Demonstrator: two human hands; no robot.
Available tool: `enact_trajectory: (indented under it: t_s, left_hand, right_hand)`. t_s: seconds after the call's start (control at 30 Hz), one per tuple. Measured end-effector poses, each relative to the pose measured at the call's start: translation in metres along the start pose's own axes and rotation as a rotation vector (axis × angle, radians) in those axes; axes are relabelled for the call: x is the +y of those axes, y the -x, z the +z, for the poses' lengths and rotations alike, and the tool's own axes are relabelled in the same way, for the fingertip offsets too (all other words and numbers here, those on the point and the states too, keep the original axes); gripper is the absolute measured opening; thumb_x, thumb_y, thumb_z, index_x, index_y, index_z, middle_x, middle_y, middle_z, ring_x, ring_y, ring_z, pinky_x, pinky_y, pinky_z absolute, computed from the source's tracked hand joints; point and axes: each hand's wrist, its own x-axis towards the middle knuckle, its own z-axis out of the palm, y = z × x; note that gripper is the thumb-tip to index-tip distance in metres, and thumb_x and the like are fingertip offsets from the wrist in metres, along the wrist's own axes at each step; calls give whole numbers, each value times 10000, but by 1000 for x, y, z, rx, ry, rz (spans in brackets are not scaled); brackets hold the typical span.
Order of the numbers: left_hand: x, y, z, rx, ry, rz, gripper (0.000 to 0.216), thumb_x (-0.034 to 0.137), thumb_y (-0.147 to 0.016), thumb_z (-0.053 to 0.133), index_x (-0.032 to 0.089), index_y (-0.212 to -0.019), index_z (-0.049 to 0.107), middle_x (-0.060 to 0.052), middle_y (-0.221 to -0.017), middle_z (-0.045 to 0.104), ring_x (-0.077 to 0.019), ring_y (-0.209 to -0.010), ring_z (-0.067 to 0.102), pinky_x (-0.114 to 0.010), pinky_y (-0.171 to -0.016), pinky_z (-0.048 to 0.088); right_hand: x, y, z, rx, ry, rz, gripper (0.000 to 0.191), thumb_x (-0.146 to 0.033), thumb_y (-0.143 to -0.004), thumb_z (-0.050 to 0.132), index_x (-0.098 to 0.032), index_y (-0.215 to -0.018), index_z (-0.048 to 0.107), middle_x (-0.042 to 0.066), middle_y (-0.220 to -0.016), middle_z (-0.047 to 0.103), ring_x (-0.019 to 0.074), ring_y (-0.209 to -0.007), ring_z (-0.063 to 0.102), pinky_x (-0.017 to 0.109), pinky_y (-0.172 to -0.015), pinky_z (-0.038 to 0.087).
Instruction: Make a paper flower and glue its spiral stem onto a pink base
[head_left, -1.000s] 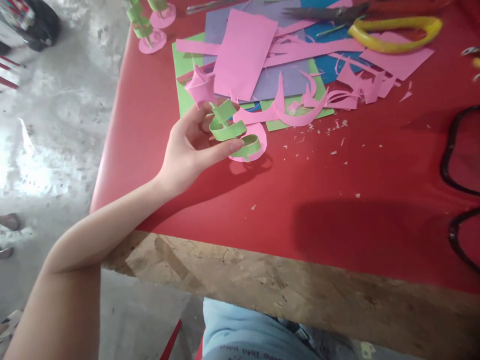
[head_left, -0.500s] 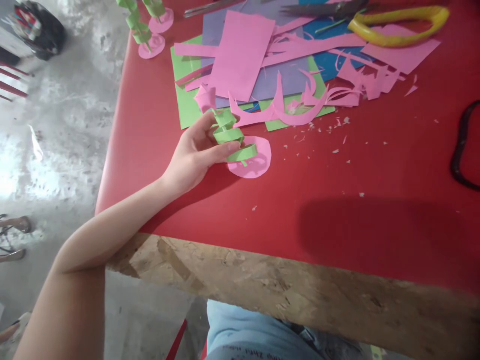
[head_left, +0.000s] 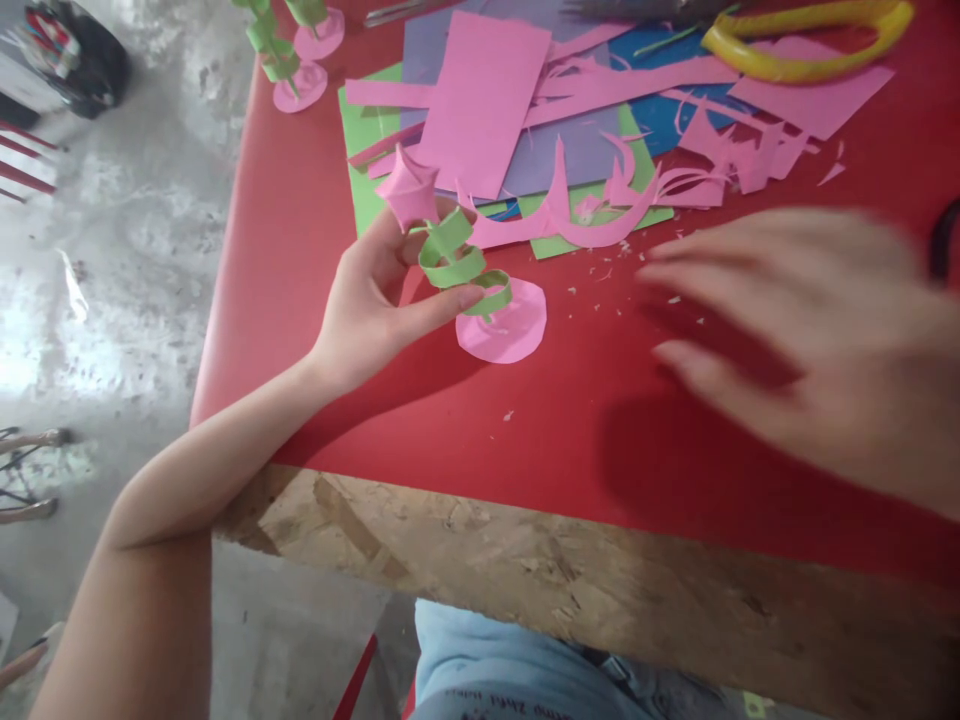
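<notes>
My left hand (head_left: 375,290) holds a paper flower by its green curled-strip stem (head_left: 452,262), thumb at the lowest loop and the other fingers behind it. A pink folded star-shaped bloom (head_left: 409,188) tops the stem, which leans to the left. Under its lower end is a round pink paper base (head_left: 504,335) on the red tabletop; whether stem and base are joined I cannot tell. My right hand (head_left: 795,330), blurred by motion, hovers at the right with thumb and fingers apart and nothing between them.
Pink offcuts (head_left: 570,220) and a pink sheet (head_left: 484,100) lie over green, purple and blue paper. Yellow-handled scissors (head_left: 810,65) rest at the top right. Two similar paper flowers (head_left: 281,65) stand at the far left edge. A dark loop (head_left: 941,240) lies at the right.
My right hand has come into view from the right. My left hand has turned the paper flower slightly, so its pink star bloom shows more fully.
</notes>
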Motion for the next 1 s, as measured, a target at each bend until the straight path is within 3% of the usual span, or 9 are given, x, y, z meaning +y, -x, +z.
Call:
enact_trajectory:
  t_s: [0.07,0.13,0.27,0.47,0.67,0.9,1.0]
  left_hand:
    - [-4,0,2,22,-60,58,447,238,-653,798,305,-1049,602,27,-799,647,-158,-782,662,-404,-801,597]
    - [-7,2,4,63,-98,107,449,249,-659,794,309,-1059,600,26,-826,658,-154,-774,665,-390,-779,600]
    - [-11,5,6,104,-165,105,478,286,-640,804,305,-1074,607,3,-990,678,-159,-825,671,-362,-750,599]
    - [-6,8,10,23,-196,11,461,284,-667,790,255,-1085,598,-35,-977,679,-181,-855,662,-382,-787,583]
    - [3,8,16,42,-216,-57,415,323,-671,786,233,-1019,578,-35,-1046,663,-222,-1035,637,-383,-901,528]
    - [4,6,17,-11,-198,-84,429,376,-668,789,206,-977,544,-10,-849,663,-160,-828,663,-322,-801,553]
    - [-2,5,13,-24,-271,34,440,370,-691,774,195,-1011,527,5,-811,638,-135,-787,652,-309,-764,549]
  right_hand:
    - [-16,-9,14,-25,-46,-176,405,-309,-954,373,-72,-1208,581,112,-1282,540,240,-1227,488,425,-1010,437]
    - [-28,-15,27,-13,-35,-233,363,-251,-930,424,-62,-1199,578,104,-1286,544,235,-1215,501,421,-1012,457]
    - [-35,-17,39,-13,11,-229,329,-206,-909,453,-51,-1168,583,110,-1264,558,232,-1182,519,406,-1005,471]
    - [-33,-13,38,2,11,-255,308,-196,-903,459,-38,-1132,592,134,-1225,571,249,-1130,539,419,-967,486]
    - [-35,-14,39,16,13,-260,307,-200,-900,473,-31,-1131,582,142,-1219,570,276,-1125,539,442,-941,493]
    - [-33,-14,39,-4,42,-255,315,-225,-928,422,-66,-1159,566,123,-1228,563,228,-1154,510,395,-966,472]
    - [-33,-15,40,14,19,-273,316,-216,-922,424,-48,-1147,570,136,-1207,569,238,-1136,515,411,-936,486]
